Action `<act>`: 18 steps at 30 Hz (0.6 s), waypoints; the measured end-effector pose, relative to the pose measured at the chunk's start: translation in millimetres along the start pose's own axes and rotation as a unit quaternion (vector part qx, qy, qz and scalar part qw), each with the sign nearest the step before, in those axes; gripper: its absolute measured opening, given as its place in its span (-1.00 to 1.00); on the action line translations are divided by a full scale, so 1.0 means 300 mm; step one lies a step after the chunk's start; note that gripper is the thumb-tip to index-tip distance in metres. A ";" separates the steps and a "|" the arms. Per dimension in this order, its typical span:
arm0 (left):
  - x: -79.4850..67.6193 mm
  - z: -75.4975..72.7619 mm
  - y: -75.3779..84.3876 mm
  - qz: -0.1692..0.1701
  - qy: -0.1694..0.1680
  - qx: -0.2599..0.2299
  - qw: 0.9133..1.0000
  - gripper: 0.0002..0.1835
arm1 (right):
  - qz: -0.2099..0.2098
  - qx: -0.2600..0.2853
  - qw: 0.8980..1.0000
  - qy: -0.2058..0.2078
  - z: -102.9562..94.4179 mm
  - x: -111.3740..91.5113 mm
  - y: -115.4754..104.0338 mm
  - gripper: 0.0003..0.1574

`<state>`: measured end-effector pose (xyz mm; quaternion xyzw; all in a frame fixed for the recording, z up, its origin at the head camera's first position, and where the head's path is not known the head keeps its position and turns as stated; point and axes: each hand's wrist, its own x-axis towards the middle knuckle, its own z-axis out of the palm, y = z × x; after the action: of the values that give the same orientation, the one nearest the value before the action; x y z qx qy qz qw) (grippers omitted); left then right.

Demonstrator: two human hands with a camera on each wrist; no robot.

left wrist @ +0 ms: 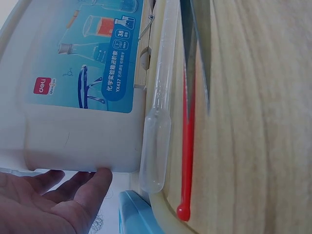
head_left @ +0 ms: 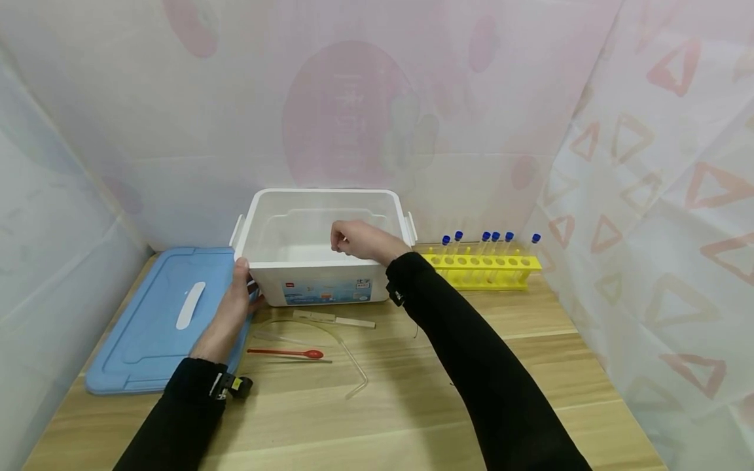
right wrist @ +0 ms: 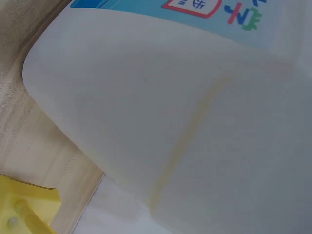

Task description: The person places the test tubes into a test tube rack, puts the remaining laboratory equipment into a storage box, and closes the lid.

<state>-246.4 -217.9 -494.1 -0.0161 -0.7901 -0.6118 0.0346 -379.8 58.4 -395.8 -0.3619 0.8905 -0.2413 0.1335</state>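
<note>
A white plastic storage box with a blue picture label stands open at the back of the table. My left hand rests at its front left corner, thumb up beside the rim. In the left wrist view, the fingers touch the box's end wall. Above the box opening, my right hand has its fingers curled, with nothing visible in them; its wrist crosses the front rim. The right wrist view shows the box's outer wall, and the hand is out of sight there.
A blue lid lies left. In front lie a wooden test tube clamp, plastic dropper, red spoon, tweezers and bent clear tubing. Blue-capped test tubes stand in a yellow rack right of the box.
</note>
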 end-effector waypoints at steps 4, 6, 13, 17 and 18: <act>-0.004 -0.002 -0.001 0.004 -0.001 0.000 1.000 -0.19 | 0.000 -0.049 0.998 -0.045 0.002 -0.001 0.000 -0.74; -0.005 -0.002 -0.001 0.003 -0.002 0.002 1.000 -0.19 | 0.026 -0.040 0.995 -0.088 0.002 -0.008 -0.003 -0.64; -0.002 -0.005 0.001 0.001 -0.003 0.007 1.000 -0.18 | 0.209 0.124 0.961 -0.133 0.009 -0.038 -0.014 -0.34; -0.001 -0.007 -0.004 0.006 -0.004 0.000 1.000 -0.18 | 0.210 0.148 0.957 -0.135 0.013 -0.040 -0.017 -0.28; -0.002 -0.007 -0.004 0.007 -0.005 0.000 1.000 -0.18 | 0.203 0.150 0.957 -0.140 0.014 -0.039 -0.017 -0.29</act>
<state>-245.9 -220.4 -494.7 -0.0249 -0.7902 -0.6114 0.0352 -366.9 62.1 -395.8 -0.1790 0.8713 -0.2867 0.3558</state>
